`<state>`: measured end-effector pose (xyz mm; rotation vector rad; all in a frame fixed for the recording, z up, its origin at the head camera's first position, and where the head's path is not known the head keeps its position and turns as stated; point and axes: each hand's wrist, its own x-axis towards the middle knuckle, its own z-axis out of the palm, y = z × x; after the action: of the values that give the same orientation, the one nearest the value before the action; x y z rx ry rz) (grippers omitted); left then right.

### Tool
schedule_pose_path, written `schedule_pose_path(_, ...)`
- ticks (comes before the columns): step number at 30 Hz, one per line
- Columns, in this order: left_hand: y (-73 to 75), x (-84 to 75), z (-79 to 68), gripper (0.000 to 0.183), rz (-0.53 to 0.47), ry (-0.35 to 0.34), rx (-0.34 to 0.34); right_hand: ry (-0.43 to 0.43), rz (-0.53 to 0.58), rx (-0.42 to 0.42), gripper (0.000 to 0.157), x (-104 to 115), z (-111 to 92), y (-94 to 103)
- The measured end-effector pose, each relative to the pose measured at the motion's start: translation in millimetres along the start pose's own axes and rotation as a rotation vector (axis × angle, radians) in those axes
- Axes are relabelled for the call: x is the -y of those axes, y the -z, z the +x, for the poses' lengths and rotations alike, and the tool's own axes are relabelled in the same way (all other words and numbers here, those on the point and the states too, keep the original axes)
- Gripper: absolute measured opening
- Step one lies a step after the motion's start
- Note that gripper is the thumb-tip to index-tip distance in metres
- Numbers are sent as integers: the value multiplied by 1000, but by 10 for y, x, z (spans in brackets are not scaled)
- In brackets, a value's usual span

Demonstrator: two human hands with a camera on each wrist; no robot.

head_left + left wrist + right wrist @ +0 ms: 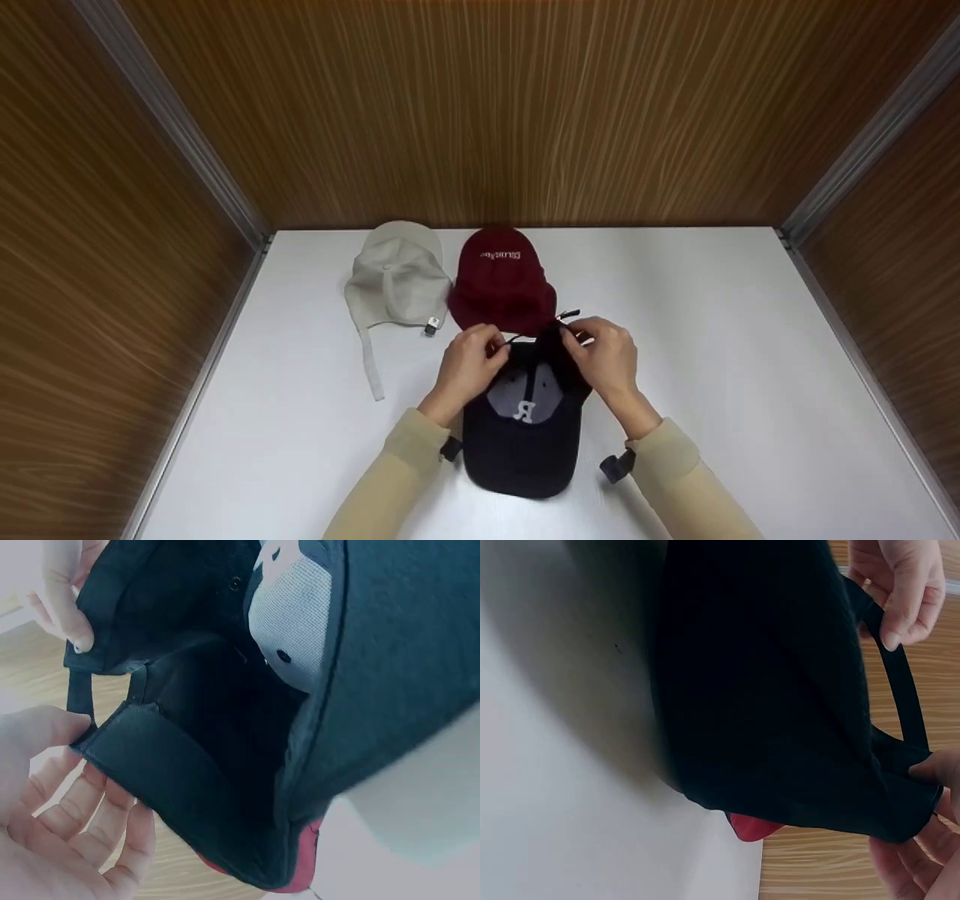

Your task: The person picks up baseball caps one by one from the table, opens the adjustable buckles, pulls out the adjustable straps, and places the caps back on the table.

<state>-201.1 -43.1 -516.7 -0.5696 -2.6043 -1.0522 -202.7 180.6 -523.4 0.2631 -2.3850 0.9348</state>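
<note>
A black baseball cap (521,461) is in front of the person, its brim toward them and its hollow side showing, with a grey panel and a white letter inside. My left hand (468,366) pinches the cap's back edge between thumb and fingers, where the narrow strap (80,699) joins it. On the other side of the back opening, my right hand (609,360) pinches the edge too. Between the two hands the strap spans the gap, as the right wrist view also shows. Whether its fastener is done up cannot be made out.
Just beyond the black cap lies a dark red cap (501,281) with white lettering. To its left is a beige cap (397,281), its loose strap (370,367) trailing forward and a metal buckle (431,325) at its edge. Wood-grain panels (480,112) enclose the white table (750,390).
</note>
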Motion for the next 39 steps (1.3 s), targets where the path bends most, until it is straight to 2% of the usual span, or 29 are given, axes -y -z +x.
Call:
schedule_pose_path(5, 18, -8, 47, 5, -18, 3, 6, 19, 29, 14, 5, 9, 8, 6)
schedule_pose_path(10, 22, -48, 106, 12, -33, -3, 25, 75, 22, 19, 5, 10, 3, -2)
schedule_pose_path(13, 19, -60, 120, 9, -11, -15, 27, 88, 16, 15, 5, 10, 5, -5)
schedule_pose_path(22, 21, -67, 95, 4, 40, -50, 2, 30, 31, 12, 7, -3, 13, 5)
schedule_pose_path(30, 49, -30, 79, 4, -4, -1, -25, -38, 33, -3, 5, 6, 26, 17)
schedule_pose_path(35, 52, 10, 68, 4, -78, 54, -26, -68, 22, -8, 4, 9, 22, 23)
schedule_pose_path(39, 92, 44, 86, 4, -158, 110, -57, -99, 29, -15, 5, -14, 22, 38)
